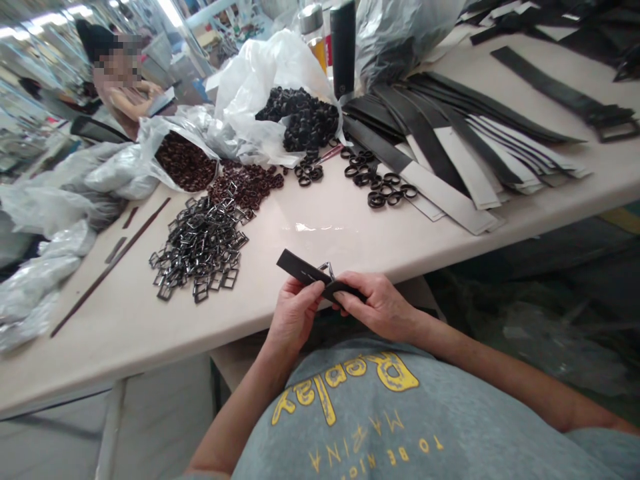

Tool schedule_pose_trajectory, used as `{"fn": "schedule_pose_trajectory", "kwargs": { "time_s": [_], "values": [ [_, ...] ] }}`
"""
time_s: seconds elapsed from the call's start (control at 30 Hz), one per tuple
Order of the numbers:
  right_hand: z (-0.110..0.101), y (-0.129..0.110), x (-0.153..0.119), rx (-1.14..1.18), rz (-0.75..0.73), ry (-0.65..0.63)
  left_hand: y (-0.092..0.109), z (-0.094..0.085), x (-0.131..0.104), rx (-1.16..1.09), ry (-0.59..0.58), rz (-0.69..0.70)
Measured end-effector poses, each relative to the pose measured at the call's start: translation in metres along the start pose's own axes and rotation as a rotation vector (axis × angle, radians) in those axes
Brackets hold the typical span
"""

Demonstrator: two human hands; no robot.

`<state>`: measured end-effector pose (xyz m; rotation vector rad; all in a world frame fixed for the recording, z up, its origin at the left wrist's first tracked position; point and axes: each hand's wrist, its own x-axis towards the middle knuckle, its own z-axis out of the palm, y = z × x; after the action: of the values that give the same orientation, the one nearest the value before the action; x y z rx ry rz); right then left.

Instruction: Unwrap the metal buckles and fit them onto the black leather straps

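Over the table's front edge, a dark belt strap [296, 265] is gripped between both hands, its flat end pointing up and left. A metal belt buckle [326, 268] stands up from the strap between the hands. My left hand [295, 310] pinches the strap just left of the buckle, thumb on top. On the buckle's other side, my right hand [377, 303] is closed on the strap, its thumb pressing from above. Fingers and palms hide parts of the strap's underside.
Loose buckles [203, 243] lie piled left of centre, with brown loops [245, 187] behind. Black loops [383, 183] sit near stacked belt straps [450, 147] on the right. Plastic bags [235, 127], a black flask [343, 50] and a glass bottle [313, 33] stand behind. Another person [125, 100] sits back left.
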<state>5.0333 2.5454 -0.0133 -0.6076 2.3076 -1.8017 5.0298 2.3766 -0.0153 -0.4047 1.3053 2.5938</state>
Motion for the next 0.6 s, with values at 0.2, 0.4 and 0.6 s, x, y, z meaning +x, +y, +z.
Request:
{"fn": "schedule_pose_trajectory", "kwargs": {
  "time_s": [0.2, 0.4, 0.6],
  "values": [
    [-0.002, 0.0, 0.001, -0.041, -0.049, -0.007, -0.003, 0.001, 0.002, -0.041, 0.022, 0.065],
    [0.0, -0.001, 0.002, -0.087, -0.073, -0.009, -0.007, -0.004, -0.001, 0.015, 0.093, 0.125],
    [0.012, -0.002, 0.004, 0.21, 0.041, 0.053, -0.009, -0.012, -0.006, 0.357, -0.017, 0.429]
  ]
}}
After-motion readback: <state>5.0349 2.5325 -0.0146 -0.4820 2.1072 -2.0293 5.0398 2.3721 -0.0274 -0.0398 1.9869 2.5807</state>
